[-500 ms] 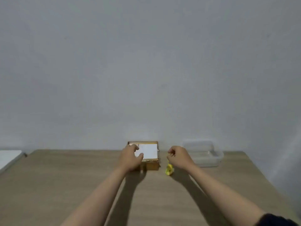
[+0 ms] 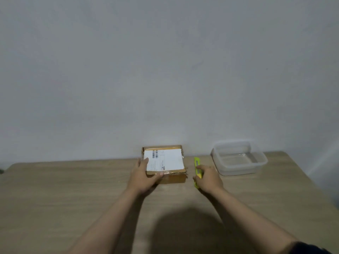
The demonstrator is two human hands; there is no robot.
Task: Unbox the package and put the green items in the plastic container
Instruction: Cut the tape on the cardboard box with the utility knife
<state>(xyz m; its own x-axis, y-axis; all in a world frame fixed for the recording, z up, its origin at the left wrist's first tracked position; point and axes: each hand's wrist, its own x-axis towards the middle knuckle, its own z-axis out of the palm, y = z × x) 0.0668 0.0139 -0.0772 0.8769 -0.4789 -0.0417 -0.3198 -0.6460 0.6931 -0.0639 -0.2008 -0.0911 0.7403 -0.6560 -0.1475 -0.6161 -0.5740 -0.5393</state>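
A flat brown cardboard package (image 2: 172, 177) with a white shipping label lies closed at the far middle of the wooden table (image 2: 73, 195). My left hand (image 2: 145, 176) grips its near left corner, thumb on top. Just right of the box lies a yellow-green utility knife (image 2: 197, 164), and my right hand (image 2: 208, 178) grips its near end. A clear plastic container (image 2: 238, 159) stands empty and lidless to the right, by the wall. No green items show; the box hides its contents.
The plain grey wall (image 2: 165, 70) rises right behind the box and container. The table's right edge runs diagonally past the container. A dark shadow falls on the tabletop between my forearms.
The view has tilted down and closer. My right hand has lowered onto the knife and closed round it. My left hand has shifted toward the box's near left corner.
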